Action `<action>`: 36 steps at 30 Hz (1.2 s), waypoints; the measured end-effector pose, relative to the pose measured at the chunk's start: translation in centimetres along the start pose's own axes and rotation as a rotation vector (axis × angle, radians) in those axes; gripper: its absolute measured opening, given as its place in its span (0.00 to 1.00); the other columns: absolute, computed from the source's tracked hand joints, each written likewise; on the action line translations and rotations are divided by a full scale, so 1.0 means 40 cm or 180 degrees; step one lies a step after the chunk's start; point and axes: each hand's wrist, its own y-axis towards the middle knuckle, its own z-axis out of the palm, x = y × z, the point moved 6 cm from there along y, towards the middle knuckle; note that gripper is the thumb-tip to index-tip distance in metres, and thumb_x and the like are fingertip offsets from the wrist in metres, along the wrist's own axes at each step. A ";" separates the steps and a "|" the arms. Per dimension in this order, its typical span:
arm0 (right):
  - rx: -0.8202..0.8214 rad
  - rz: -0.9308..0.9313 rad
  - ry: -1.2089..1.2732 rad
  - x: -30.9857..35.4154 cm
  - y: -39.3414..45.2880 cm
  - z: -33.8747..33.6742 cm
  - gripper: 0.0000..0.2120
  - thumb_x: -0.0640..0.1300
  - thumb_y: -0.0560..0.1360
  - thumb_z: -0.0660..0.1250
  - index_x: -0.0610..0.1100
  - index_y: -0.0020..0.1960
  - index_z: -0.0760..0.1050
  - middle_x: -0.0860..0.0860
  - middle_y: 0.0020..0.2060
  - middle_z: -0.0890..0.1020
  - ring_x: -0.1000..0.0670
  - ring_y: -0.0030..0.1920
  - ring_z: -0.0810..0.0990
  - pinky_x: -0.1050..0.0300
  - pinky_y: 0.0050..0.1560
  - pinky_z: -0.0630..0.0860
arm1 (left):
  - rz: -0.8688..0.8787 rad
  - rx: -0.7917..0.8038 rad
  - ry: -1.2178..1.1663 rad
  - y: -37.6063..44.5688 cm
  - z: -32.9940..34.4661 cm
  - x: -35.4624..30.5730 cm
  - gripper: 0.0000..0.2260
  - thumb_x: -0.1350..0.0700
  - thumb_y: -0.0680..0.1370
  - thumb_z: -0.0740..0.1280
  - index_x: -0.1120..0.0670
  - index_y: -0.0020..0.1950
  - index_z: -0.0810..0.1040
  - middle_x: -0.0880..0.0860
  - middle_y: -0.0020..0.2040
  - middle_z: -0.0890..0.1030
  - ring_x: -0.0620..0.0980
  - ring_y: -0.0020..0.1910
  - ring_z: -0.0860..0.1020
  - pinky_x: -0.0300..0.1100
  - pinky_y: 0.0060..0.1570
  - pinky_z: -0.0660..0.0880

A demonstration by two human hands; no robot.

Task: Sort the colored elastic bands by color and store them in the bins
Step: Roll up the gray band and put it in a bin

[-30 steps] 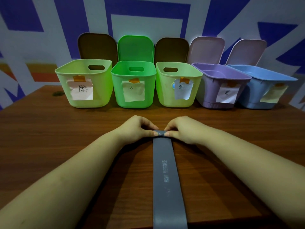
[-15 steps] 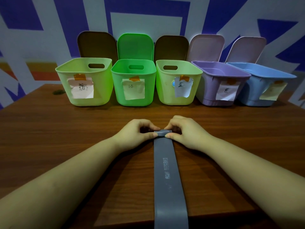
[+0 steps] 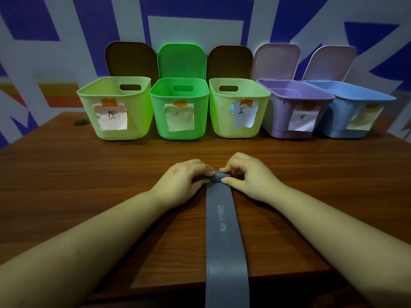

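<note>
Head view: a grey elastic band point(image 3: 223, 232) lies flat along a wooden table point(image 3: 66, 174), its near end running off the table's front edge and its far end being rolled up. The left hand point(image 3: 180, 183) and the right hand point(image 3: 246, 174) are close together, each pinching one side of the small roll at the band's far tip, fingers curled around it. By this evidence the task is at an early or middle stage for this band: only the first turn of the roll is formed, most of its length is unrolled, and it has not gone into any bin. Five open bins stand in a row at the back of the table, well apart from the hands: a yellow-green bin point(image 3: 115, 130), a bright green bin point(image 3: 180, 130), a second yellow-green bin point(image 3: 224, 127), a purple bin point(image 3: 282, 121) and a blue bin point(image 3: 338, 123), each with a taped paper label and a raised lid. Their contents cannot be seen from here. Nothing lies between the hands and the bins; no other bands are in sight.
</note>
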 end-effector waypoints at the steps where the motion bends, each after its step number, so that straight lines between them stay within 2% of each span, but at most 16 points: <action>1: -0.0005 -0.0071 -0.0106 0.008 -0.005 0.001 0.06 0.41 0.71 0.73 0.44 0.47 0.79 0.55 0.43 0.74 0.53 0.43 0.75 0.59 0.44 0.72 | 0.0033 0.0005 0.0037 -0.002 0.001 -0.004 0.08 0.62 0.73 0.71 0.56 0.52 0.82 0.52 0.53 0.82 0.48 0.53 0.80 0.40 0.55 0.75; 6: -0.0012 -0.0256 -0.0295 0.017 -0.027 -0.003 0.07 0.43 0.72 0.70 0.43 0.50 0.79 0.55 0.47 0.76 0.53 0.44 0.76 0.53 0.45 0.75 | 0.0228 0.0065 0.0311 -0.011 0.001 -0.026 0.08 0.63 0.73 0.69 0.58 0.52 0.82 0.54 0.54 0.82 0.52 0.54 0.80 0.43 0.54 0.76; 11: -0.0101 -0.0279 -0.0353 0.026 -0.032 -0.005 0.08 0.45 0.75 0.68 0.42 0.50 0.80 0.53 0.48 0.77 0.52 0.45 0.76 0.51 0.46 0.75 | 0.0304 0.0131 0.0484 -0.011 -0.002 -0.038 0.09 0.62 0.72 0.69 0.58 0.51 0.82 0.55 0.52 0.82 0.54 0.51 0.81 0.43 0.51 0.77; 15: -0.0166 -0.0305 -0.0520 0.035 -0.033 -0.004 0.08 0.44 0.74 0.69 0.42 0.50 0.80 0.52 0.46 0.76 0.52 0.44 0.76 0.54 0.44 0.74 | 0.0341 0.0167 0.0466 -0.015 -0.004 -0.046 0.09 0.59 0.73 0.68 0.58 0.51 0.83 0.55 0.52 0.82 0.53 0.51 0.81 0.45 0.51 0.78; 18: -0.0224 -0.0373 -0.0575 0.043 -0.042 -0.006 0.07 0.44 0.73 0.70 0.41 0.48 0.80 0.51 0.45 0.77 0.50 0.44 0.77 0.56 0.42 0.72 | 0.0120 -0.0012 0.0241 -0.020 -0.018 -0.044 0.08 0.54 0.74 0.68 0.56 0.49 0.84 0.52 0.50 0.83 0.48 0.50 0.81 0.43 0.50 0.78; 21: -0.0287 -0.0428 -0.0576 0.050 -0.054 -0.005 0.07 0.45 0.73 0.70 0.41 0.46 0.81 0.50 0.43 0.78 0.48 0.42 0.78 0.52 0.39 0.74 | -0.0244 -0.0172 -0.0050 -0.011 -0.026 -0.038 0.05 0.56 0.74 0.72 0.55 0.47 0.84 0.47 0.46 0.82 0.44 0.46 0.80 0.29 0.48 0.72; 23: -0.0367 -0.0467 -0.0574 0.055 -0.059 -0.006 0.07 0.45 0.74 0.69 0.40 0.45 0.81 0.49 0.42 0.78 0.47 0.41 0.78 0.51 0.37 0.74 | -0.0588 -0.0230 -0.0306 -0.002 -0.027 -0.028 0.06 0.57 0.73 0.72 0.53 0.49 0.84 0.43 0.44 0.80 0.39 0.44 0.78 0.24 0.48 0.69; 27: -0.0427 -0.0435 -0.0626 0.056 -0.059 -0.002 0.06 0.43 0.73 0.69 0.40 0.43 0.81 0.47 0.41 0.78 0.45 0.39 0.78 0.53 0.36 0.72 | -0.1245 0.0193 -0.0750 0.015 -0.011 0.000 0.12 0.55 0.74 0.71 0.48 0.57 0.79 0.42 0.44 0.80 0.37 0.47 0.78 0.31 0.53 0.72; 31: -0.0503 -0.0400 -0.0611 0.056 -0.056 -0.002 0.06 0.43 0.73 0.69 0.40 0.43 0.81 0.47 0.41 0.78 0.46 0.39 0.78 0.55 0.36 0.72 | -0.1624 0.0826 -0.0772 0.020 0.010 0.030 0.16 0.50 0.76 0.68 0.50 0.63 0.77 0.48 0.56 0.79 0.44 0.58 0.75 0.39 0.60 0.69; 36: -0.0500 -0.0308 -0.0441 0.052 -0.060 -0.006 0.05 0.44 0.72 0.71 0.42 0.44 0.81 0.49 0.41 0.78 0.49 0.41 0.77 0.55 0.39 0.73 | -0.1349 0.0816 -0.0441 0.013 0.000 0.015 0.15 0.49 0.75 0.68 0.51 0.60 0.80 0.48 0.58 0.80 0.41 0.57 0.75 0.34 0.57 0.67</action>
